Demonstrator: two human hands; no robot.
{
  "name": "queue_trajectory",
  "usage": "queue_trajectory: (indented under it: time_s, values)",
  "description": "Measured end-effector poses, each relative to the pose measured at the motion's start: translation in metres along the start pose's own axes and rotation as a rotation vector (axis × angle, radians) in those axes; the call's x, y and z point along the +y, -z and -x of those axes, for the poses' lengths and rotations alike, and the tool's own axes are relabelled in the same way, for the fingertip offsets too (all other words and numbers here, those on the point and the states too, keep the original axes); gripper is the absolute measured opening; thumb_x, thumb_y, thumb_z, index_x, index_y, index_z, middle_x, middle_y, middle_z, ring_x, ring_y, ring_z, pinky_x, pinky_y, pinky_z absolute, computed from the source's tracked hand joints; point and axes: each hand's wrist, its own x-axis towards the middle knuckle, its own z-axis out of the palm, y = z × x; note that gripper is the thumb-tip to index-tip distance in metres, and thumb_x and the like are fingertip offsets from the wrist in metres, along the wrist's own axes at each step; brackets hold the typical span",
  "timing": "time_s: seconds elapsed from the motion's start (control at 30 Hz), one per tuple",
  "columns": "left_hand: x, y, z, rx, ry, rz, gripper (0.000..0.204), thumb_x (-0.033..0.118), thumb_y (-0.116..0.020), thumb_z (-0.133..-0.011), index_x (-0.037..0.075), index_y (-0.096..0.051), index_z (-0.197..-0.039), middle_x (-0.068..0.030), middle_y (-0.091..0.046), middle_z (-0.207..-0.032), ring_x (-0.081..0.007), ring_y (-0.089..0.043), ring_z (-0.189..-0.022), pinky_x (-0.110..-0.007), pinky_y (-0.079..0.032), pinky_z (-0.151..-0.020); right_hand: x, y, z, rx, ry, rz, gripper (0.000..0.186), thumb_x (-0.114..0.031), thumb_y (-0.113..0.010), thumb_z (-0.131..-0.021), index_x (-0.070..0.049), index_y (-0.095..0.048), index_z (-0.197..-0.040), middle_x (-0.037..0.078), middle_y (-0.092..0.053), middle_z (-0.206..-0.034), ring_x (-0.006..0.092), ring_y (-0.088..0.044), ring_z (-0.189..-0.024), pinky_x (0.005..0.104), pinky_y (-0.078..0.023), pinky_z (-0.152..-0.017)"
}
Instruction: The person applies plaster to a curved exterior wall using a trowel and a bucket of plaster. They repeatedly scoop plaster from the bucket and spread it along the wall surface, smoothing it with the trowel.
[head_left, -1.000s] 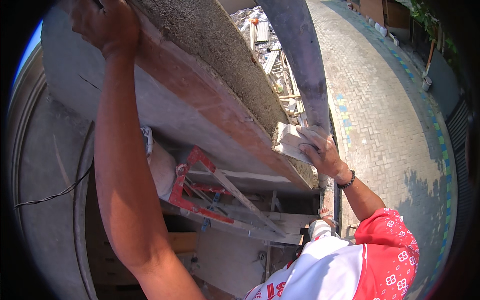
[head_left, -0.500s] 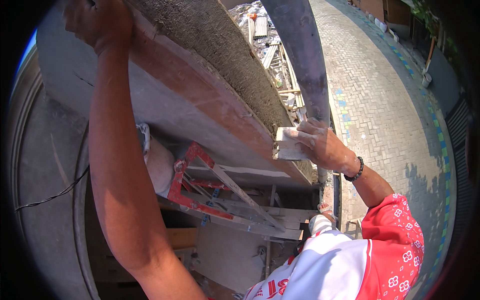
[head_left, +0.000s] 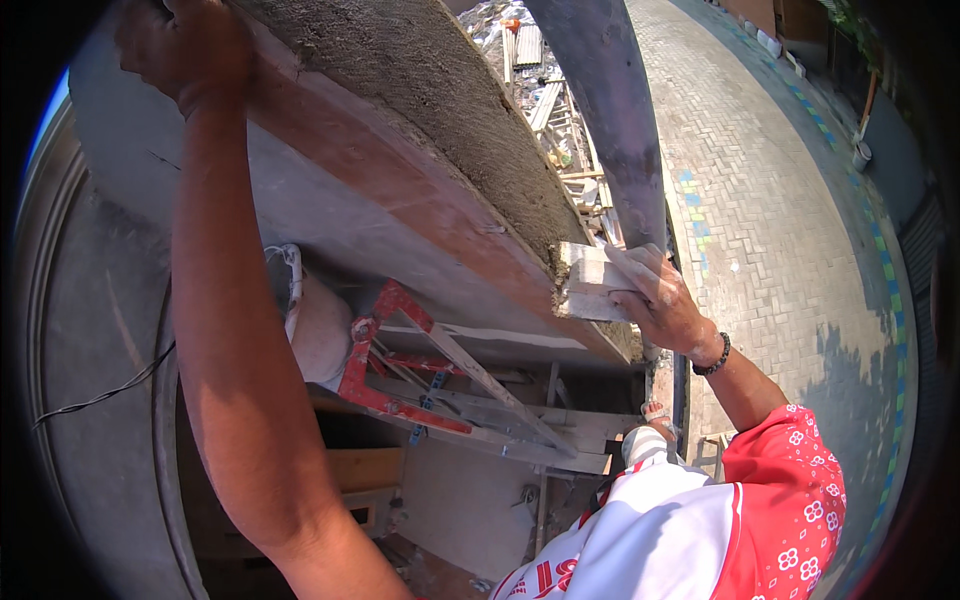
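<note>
In the upper left, my left hand (head_left: 190,50) is closed on the edge of a long reddish-brown wooden board (head_left: 380,175); its fingertips are partly in shadow. The board runs slantwise along a ledge of rough grey mortar (head_left: 420,110). Toward the ledge's near right end, my right hand (head_left: 668,300) grips a pale plastering float (head_left: 592,283) with mortar on it. The float's left edge meets wet mortar at the board's edge. Part of the float is hidden behind my fingers.
Below the ledge stand a red metal frame (head_left: 405,400), a whitish bucket (head_left: 322,325) and wooden planks (head_left: 540,455). A dark curved post (head_left: 610,120) rises beside the ledge. A black cable (head_left: 110,395) hangs at left. Far below right lies a paved street (head_left: 740,150).
The float has shifted slightly to the right and shows more of its face. The fingers of my right hand sit differently on it. My left hand stays on the board.
</note>
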Motion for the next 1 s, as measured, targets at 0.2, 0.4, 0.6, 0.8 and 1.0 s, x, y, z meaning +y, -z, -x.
queue_trajectory:
  time_s: [0.2,0.4,0.6,0.8,1.0]
  values:
    - [0.038,-0.022,0.027,0.167,0.036,0.170,0.053,0.029,-0.049,-0.097,-0.007,-0.044,-0.136,-0.0234,-0.042,-0.143,-0.0358,-0.036,-0.135,-0.041,-0.025,-0.113,-0.009,0.007,0.004,0.005,0.052,-0.015,0.054,0.000,-0.072,-0.070,0.000,-0.058,-0.123,0.018,-0.061,-0.113,0.0353,-0.059,-0.098,0.0435,-0.047,-0.087]
    - [0.011,-0.005,0.007,0.110,-0.137,0.085,0.055,0.029,-0.052,-0.095,-0.007,-0.044,-0.136,-0.0260,-0.041,-0.143,-0.0391,-0.035,-0.134,-0.043,-0.025,-0.113,-0.029,0.000,-0.012,-0.058,0.165,-0.096,0.051,-0.003,-0.075,-0.070,-0.002,-0.060,-0.119,0.015,-0.063,-0.109,0.0335,-0.060,-0.096,0.0411,-0.050,-0.081]
    - [0.004,-0.012,0.007,0.163,-0.149,-0.043,0.057,0.033,-0.049,-0.095,-0.007,-0.045,-0.135,-0.0272,-0.042,-0.142,-0.0408,-0.035,-0.133,-0.043,-0.023,-0.113,-0.089,-0.071,-0.075,-0.190,0.253,-0.421,0.041,-0.006,-0.074,-0.073,-0.002,-0.064,-0.112,0.016,-0.065,-0.102,0.0340,-0.062,-0.092,0.0387,-0.050,-0.077]
    - [0.011,0.012,0.008,0.057,-0.070,-0.128,0.054,0.032,-0.047,-0.096,-0.008,-0.047,-0.133,-0.0272,-0.045,-0.139,-0.0418,-0.040,-0.128,-0.044,-0.026,-0.111,-0.185,-0.165,-0.172,-0.128,0.348,-0.905,0.033,-0.014,-0.066,-0.086,0.000,-0.062,-0.115,0.021,-0.064,-0.106,0.0342,-0.063,-0.100,0.0409,-0.048,-0.087]
    - [0.007,0.011,0.002,0.014,-0.103,-0.115,0.051,0.027,-0.046,-0.097,-0.008,-0.046,-0.133,-0.0267,-0.044,-0.139,-0.0401,-0.041,-0.127,-0.043,-0.029,-0.109,-0.243,-0.209,-0.247,-0.228,-0.079,-1.521,0.030,-0.017,-0.063,-0.084,0.001,-0.062,-0.109,0.020,-0.066,-0.107,0.0281,-0.067,-0.096,0.0363,-0.051,-0.081]
